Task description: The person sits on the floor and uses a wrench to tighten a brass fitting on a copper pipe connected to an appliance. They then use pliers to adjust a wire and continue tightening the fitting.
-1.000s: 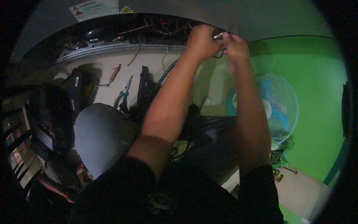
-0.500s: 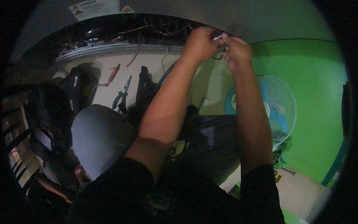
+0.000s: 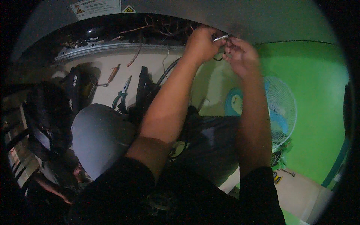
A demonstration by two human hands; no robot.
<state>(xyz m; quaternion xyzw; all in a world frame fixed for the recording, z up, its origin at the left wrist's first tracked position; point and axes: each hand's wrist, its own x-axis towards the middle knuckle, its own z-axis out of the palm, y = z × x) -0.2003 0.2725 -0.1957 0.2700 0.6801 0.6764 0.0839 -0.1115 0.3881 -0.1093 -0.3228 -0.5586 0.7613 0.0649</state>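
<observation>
Under the dark edge of a large appliance (image 3: 210, 11), my left hand (image 3: 202, 44) is closed around a short, shiny metal piece (image 3: 221, 38), whose exact kind I cannot make out. One end of it sticks out toward my right hand (image 3: 243, 56). That hand is slightly blurred, its fingers loosely bent and apart beside the free end; whether a fingertip touches it is unclear. Behind my left hand, thin copper tubes (image 3: 137, 29) run into the appliance's dark recess. A black rounded compressor (image 3: 93, 34) sits further left in there.
Green-handled pliers (image 3: 122, 95) and a copper-coloured piece with a bent metal end (image 3: 112, 75) lie on the pale floor. Black bags (image 3: 47, 116) are at the left. A fan (image 3: 285, 112) stands by the green wall (image 3: 315, 101). A grey rounded cloth shape (image 3: 101, 138) is near my left arm.
My right hand has shifted a little to the right and its fingers have loosened. More of the metal piece shows now. My left hand has hardly moved.
</observation>
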